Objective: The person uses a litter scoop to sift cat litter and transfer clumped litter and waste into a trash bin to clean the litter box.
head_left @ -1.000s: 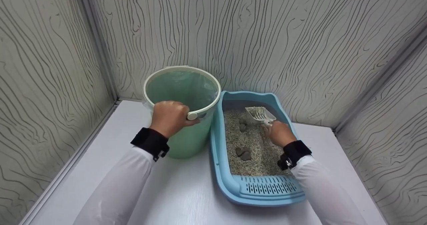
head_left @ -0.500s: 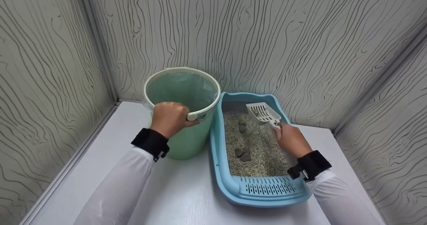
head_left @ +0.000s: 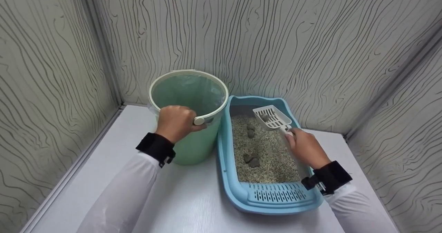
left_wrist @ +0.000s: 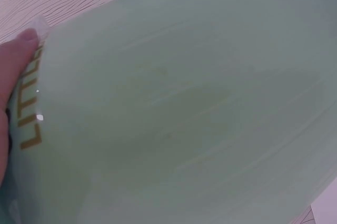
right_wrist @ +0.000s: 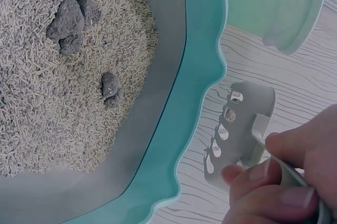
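My left hand [head_left: 176, 122] grips the front rim of a pale green bin [head_left: 193, 146], thumb toward the round white button on it. In the left wrist view, the bin's wall [left_wrist: 174, 97] fills most of the picture. My right hand [head_left: 306, 147] holds a white slotted litter scoop [head_left: 276, 124] by its handle, raised over the far right part of a blue litter box [head_left: 226, 171]. A small grey clump [head_left: 265, 117] lies in the scoop. Grey clumps [right_wrist: 68, 21] rest on the litter [right_wrist: 31, 103], with a smaller group [right_wrist: 109, 86] nearby.
A clear liner [head_left: 210, 86] lines the inside of the bin, which stands against the left side of the litter box. A slotted step [head_left: 280, 192] forms the box's near end. Wood-grain panels [head_left: 241, 36] enclose the white tabletop [head_left: 186, 202] at the back and sides.
The right hand has lifted the scoop from the litter and drawn it right and nearer. Loose litter has dropped through its slots, leaving a clump. The left hand stays on the rim.
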Tool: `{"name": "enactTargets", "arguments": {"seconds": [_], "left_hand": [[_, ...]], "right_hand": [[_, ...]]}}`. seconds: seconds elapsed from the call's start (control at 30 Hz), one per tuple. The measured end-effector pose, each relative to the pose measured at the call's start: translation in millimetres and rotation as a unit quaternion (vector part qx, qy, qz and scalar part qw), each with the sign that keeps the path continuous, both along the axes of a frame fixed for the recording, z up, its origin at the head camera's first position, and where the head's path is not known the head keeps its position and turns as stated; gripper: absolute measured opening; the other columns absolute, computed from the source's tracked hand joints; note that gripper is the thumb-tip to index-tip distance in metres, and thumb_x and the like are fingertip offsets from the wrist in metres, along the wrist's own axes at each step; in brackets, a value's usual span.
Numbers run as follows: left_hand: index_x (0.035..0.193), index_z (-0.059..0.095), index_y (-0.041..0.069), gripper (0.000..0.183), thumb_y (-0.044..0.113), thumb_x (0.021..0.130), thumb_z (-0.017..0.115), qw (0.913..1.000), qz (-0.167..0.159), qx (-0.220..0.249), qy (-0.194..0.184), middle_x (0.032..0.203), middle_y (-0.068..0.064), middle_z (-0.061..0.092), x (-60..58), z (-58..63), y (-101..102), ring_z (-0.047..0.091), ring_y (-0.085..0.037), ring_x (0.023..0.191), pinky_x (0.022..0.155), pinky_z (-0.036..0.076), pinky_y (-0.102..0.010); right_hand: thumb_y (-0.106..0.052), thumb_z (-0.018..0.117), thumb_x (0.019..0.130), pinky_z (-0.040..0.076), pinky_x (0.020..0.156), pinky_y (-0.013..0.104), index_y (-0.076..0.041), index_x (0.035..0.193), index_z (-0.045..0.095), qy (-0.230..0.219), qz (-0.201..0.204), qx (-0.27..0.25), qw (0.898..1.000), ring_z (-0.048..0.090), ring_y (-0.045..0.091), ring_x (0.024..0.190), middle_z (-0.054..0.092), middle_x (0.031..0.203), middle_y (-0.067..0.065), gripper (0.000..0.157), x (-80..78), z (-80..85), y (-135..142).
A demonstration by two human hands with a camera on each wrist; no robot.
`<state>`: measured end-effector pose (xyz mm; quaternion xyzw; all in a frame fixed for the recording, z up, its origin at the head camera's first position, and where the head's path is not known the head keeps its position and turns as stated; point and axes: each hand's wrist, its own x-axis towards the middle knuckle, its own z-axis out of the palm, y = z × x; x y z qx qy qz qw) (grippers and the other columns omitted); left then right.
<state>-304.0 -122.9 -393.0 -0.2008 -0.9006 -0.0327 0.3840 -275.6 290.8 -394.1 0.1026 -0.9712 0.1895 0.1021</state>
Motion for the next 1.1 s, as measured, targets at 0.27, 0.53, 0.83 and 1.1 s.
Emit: {"name": "enactTargets", "arguments": {"seconds": [0.27,0.53,0.83,1.1], "left_hand": [[0.054,0.030,0.022,0.074,0.072,0.075,0.081,1.0000,0.004,0.000,-0.002,0.055,0.008,0.024,0.1,-1.7,1.4,0.025,-0.013,0.050,0.046,0.018,-0.034],[0.054,0.031,0.021,0.074,0.072,0.075,0.081,0.9996,0.008,-0.002,-0.027,0.054,0.007,0.026,1.2,3.0,3.4,0.025,-0.015,0.051,0.047,0.018,-0.034],[0.054,0.031,0.022,0.074,0.071,0.075,0.082,0.9996,0.008,0.002,-0.026,0.054,0.007,0.026,0.0,1.9,2.6,0.026,-0.015,0.050,0.046,0.018,-0.034],[0.053,0.030,0.022,0.075,0.073,0.074,0.081,0.9999,0.006,-0.006,0.008,0.054,0.007,0.025,-1.2,-1.8,0.1,0.026,-0.014,0.048,0.045,0.019,-0.035]], "right_hand": [[-0.019,0.050,0.110,0.046,0.064,0.040,0.003,0.115,0.063,-0.011,0.000,0.005,1.000,0.057,0.020,0.067,0.062,0.079,0.011,0.026,2.5,-3.5,1.3],[-0.021,0.047,0.111,0.040,0.058,0.035,-0.006,0.096,0.057,-0.024,-0.003,0.003,1.000,0.049,0.017,0.059,0.050,0.071,0.004,0.023,1.6,-4.6,1.6],[-0.024,0.050,0.110,0.043,0.060,0.035,0.003,0.126,0.061,-0.039,-0.006,-0.003,0.999,0.053,0.016,0.062,0.060,0.077,0.005,0.033,1.0,-6.9,0.6],[-0.018,0.054,0.108,0.042,0.058,0.034,0.007,0.131,0.057,-0.025,0.003,-0.020,0.999,0.053,0.015,0.060,0.063,0.080,0.008,0.034,4.5,-12.1,-0.7]]}}
